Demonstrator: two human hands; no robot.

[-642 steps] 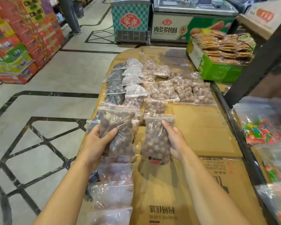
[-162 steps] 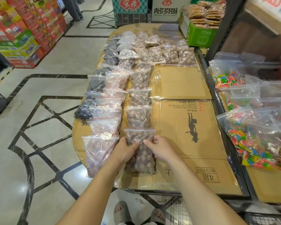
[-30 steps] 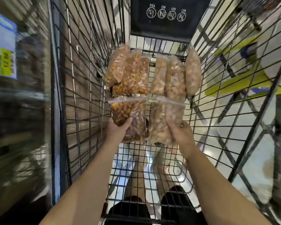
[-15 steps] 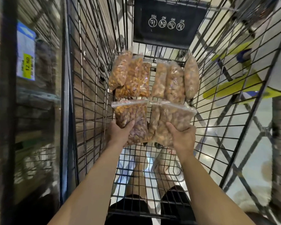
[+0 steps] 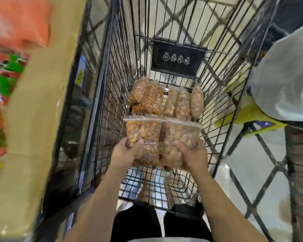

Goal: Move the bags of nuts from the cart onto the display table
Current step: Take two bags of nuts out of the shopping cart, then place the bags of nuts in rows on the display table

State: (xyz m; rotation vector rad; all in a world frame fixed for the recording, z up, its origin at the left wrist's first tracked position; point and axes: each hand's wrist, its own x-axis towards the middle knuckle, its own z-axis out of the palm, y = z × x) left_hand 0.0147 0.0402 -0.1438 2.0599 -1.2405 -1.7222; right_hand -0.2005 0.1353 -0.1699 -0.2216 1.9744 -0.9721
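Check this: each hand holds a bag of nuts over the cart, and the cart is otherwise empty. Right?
Not empty: the left hand and right hand do hold one each, but the head view shows more bags at the cart's far end.

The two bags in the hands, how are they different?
The left hand grips the darker bag, full of orange-brown nuts; the right hand grips the paler bag, full of light tan nuts. The darker bag's sealed top sits about level, while the paler bag's top slants down to the right. Both are clear zip bags, held upright side by side over the cart floor.
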